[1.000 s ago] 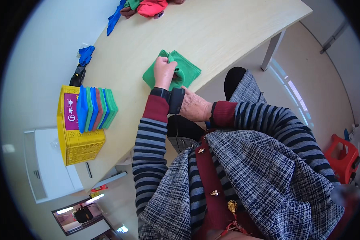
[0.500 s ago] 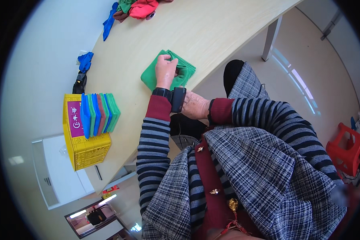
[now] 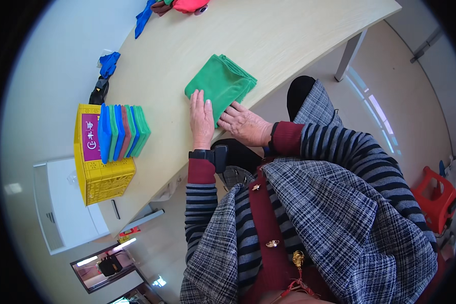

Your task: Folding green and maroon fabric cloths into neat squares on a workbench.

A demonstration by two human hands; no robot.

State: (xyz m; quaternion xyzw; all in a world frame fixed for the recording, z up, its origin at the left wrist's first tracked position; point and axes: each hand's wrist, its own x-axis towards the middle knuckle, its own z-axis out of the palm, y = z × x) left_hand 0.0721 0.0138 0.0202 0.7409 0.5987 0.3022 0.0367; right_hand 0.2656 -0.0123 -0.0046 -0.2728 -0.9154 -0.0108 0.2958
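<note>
A folded green cloth [image 3: 222,81] lies near the front edge of the light wooden table [image 3: 268,35]. My left hand [image 3: 202,119] rests flat on the table with its fingertips on the cloth's near corner. Beside it, my right hand [image 3: 243,123] touches the cloth's near edge with spread fingers. Neither hand grips the cloth.
A yellow crate [image 3: 97,167] at the left holds several folded cloths standing upright, blue, green and red [image 3: 122,130]. Loose blue cloths [image 3: 109,63] and a red and blue pile [image 3: 185,5] lie at the table's far side. A red stool [image 3: 433,197] stands on the floor at the right.
My left hand has slid back off the top of the green cloth to its near edge. My right hand has come forward onto the cloth's edge, and the cloth lies flatter.
</note>
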